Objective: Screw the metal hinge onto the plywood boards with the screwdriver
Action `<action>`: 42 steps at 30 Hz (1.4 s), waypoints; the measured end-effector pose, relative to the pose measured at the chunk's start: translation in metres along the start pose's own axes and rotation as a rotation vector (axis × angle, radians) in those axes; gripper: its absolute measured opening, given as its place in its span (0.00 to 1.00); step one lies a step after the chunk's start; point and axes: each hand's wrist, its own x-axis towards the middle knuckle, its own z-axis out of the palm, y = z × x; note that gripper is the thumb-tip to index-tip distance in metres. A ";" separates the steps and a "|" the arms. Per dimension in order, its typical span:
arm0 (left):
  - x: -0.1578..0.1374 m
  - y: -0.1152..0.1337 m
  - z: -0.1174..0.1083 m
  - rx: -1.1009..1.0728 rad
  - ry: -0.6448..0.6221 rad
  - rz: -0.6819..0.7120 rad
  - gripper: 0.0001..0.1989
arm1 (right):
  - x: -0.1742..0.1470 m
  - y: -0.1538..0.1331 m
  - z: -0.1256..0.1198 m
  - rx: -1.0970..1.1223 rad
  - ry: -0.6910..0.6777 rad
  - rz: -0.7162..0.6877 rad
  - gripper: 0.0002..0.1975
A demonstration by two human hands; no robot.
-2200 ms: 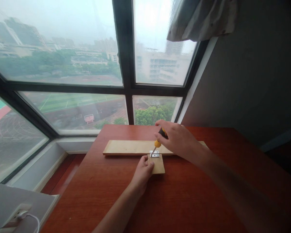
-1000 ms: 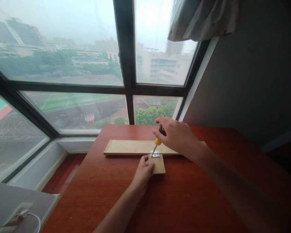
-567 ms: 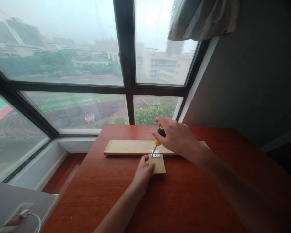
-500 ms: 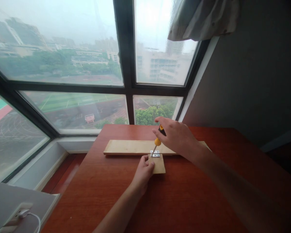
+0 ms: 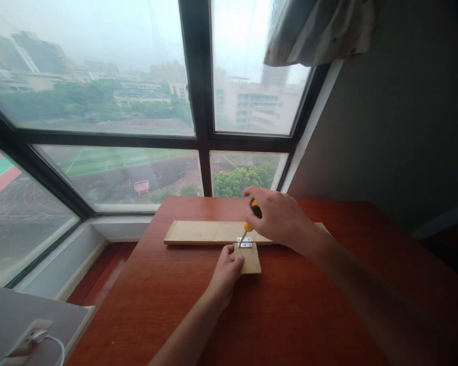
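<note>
My right hand (image 5: 277,213) is closed around the yellow-and-black handle of a screwdriver (image 5: 248,226). Its shaft slants down to the left, and the tip meets the near left part of a small metal hinge (image 5: 246,244). That hinge lies across the seam between a long pale wooden board (image 5: 204,232) and a small wooden piece (image 5: 251,260). With thumb on top, my left hand (image 5: 228,268) grips the small piece by its left edge. The right part of the long board is partly covered by my right hand and forearm.
Everything rests on a reddish-brown wooden table (image 5: 168,305). Large dark-framed windows (image 5: 204,142) stand beyond its far edge. A grey wall (image 5: 385,127) rises at the right. At lower left, a white plug (image 5: 38,335) with a cable sits in a wall socket.
The fingers of my right hand have shifted slightly around the screwdriver handle, and the hand sits a touch lower. My left hand and the wooden pieces stay in place.
</note>
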 end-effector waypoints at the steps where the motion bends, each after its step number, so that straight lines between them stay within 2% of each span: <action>1: 0.000 0.000 0.000 -0.002 0.000 -0.001 0.21 | -0.001 0.000 -0.001 0.019 -0.001 -0.018 0.17; 4: 0.000 0.000 0.000 -0.006 -0.004 -0.002 0.23 | -0.003 0.000 -0.004 0.044 -0.010 -0.074 0.23; 11: 0.002 -0.002 -0.001 0.014 0.002 -0.006 0.23 | 0.000 -0.001 -0.001 -0.021 -0.021 0.010 0.18; 16: 0.001 -0.001 -0.001 -0.002 0.001 -0.009 0.23 | -0.003 0.002 -0.004 0.058 -0.049 -0.053 0.24; 24: 0.003 -0.003 -0.002 -0.004 -0.015 0.010 0.23 | 0.000 -0.001 -0.001 -0.008 -0.017 0.015 0.15; 29: 0.001 -0.001 0.000 -0.005 -0.014 0.001 0.23 | -0.003 0.001 -0.003 0.054 -0.021 -0.060 0.20; 37: 0.002 -0.002 -0.001 -0.004 -0.006 -0.012 0.23 | 0.000 0.000 -0.003 0.009 0.002 0.008 0.11; 42: 0.006 -0.005 -0.003 -0.008 -0.015 0.002 0.22 | -0.004 0.002 -0.005 0.085 -0.004 -0.046 0.19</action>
